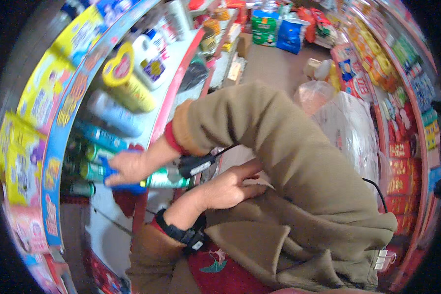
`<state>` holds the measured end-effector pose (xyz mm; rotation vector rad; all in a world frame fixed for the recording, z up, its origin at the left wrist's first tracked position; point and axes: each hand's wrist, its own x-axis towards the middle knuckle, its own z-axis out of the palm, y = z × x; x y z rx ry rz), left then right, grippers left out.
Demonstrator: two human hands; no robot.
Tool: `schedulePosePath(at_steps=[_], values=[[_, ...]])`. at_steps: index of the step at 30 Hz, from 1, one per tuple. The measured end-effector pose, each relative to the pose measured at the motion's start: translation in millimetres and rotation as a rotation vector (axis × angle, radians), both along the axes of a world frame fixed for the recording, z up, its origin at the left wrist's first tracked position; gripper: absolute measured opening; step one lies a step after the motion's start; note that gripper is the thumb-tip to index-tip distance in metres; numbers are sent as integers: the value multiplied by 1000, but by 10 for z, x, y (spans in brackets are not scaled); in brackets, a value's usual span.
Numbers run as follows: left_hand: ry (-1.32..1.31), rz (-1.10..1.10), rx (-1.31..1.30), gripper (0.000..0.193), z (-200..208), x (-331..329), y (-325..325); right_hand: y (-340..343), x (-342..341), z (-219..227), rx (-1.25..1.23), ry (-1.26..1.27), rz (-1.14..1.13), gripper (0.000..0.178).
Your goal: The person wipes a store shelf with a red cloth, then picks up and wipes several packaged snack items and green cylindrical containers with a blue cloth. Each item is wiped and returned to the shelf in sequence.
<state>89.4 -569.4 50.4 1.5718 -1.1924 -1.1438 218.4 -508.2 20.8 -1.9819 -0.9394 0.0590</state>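
My right hand (126,168) reaches across to the shelf on the left, its fingers closed round a bright blue cloth-like piece (108,170) beside green bottles (95,153). More blue and dark red material (127,200) shows under that hand at the shelf edge. Just right of it is a green and white bottle (167,178); what it rests on is hidden. My left hand (225,188) is close to my body, with fingers bent against the brown coat (299,171). A pale flat edge (257,183) shows by those fingers; whether they hold it I cannot tell.
The shelf (110,220) carries a yellow bottle (132,90), a light blue bottle (115,113) and a white jug (146,61). Yellow packs (19,169) line its outer side. A black device (196,166) hangs on a cable. Plastic-wrapped goods (350,132) stand right.
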Motion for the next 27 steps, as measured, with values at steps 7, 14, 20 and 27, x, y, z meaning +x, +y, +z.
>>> schedulePosePath(at_steps=[7,14,20,27], values=[[124,68,168,32,-93,-79,84,242,-249,-221,-53,57,190,59],[179,1,54,39,-515,-17,278,310,-415,-403,-12,-32,278,64],[401,259,86,45,-669,-84,350,349,-415,-525,-18,-177,389,61],[298,274,30,41,-643,-66,280,294,-574,-531,-12,-3,389,59]])
